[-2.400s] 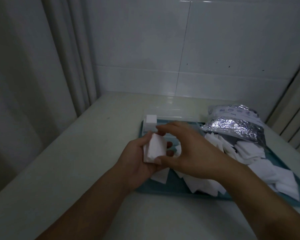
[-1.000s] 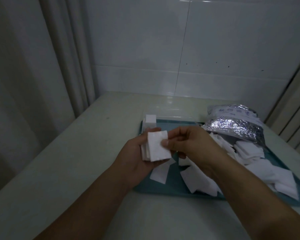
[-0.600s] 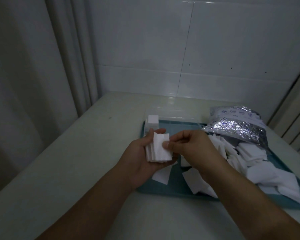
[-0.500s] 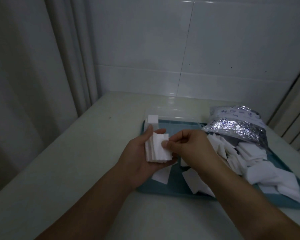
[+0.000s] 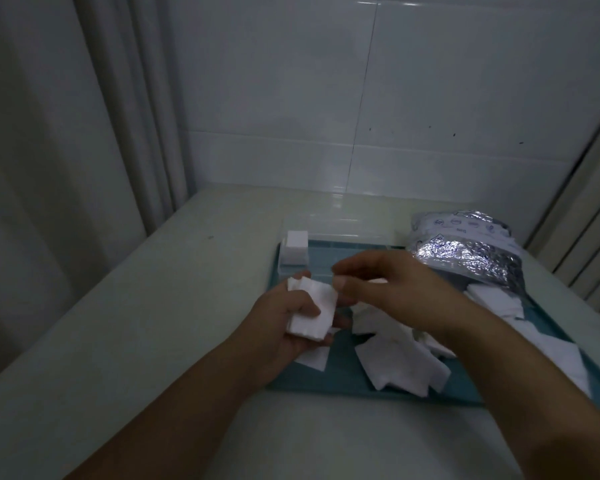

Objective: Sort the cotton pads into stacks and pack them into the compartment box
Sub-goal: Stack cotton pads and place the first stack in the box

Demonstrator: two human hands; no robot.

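Room: white tiled wall [image 5: 430, 98] behind; pale curtain [image 5: 84, 133] at left; ribbed panel [image 5: 589, 237] at right.
Bench: one pale bench [image 5: 153, 323], meeting the wall at its far edge.
Tray: one teal tray [image 5: 340, 375] on the right half of the bench, its near edge running across the middle of the bench.
Bag: one silver foil bag [image 5: 465, 251] at the far right corner of the tray, mouth facing the loose pads.
Loose pads: a scattered heap of white square cotton pads [image 5: 395, 362] over the tray's middle and right; too overlapped to count.
Box: one clear compartment box [image 5: 326, 247] along the tray's far edge, faint in the dim light; one block of pads [image 5: 297, 247] stands at its left end.
Hands: two, both bare, above the tray's left part.
Left hand [image 5: 284, 327]: grasping one stack of pads [image 5: 314, 313], thumb pressed across its face.
Right hand [image 5: 381, 289]: thumb and forefinger pinched together just beside the stack's upper right corner; whether a pad lies between them cannot be told.
Change: half a second earlier the right fingertips touched the stack's face; now they are lifted slightly off it, and the stack is tilted flatter.
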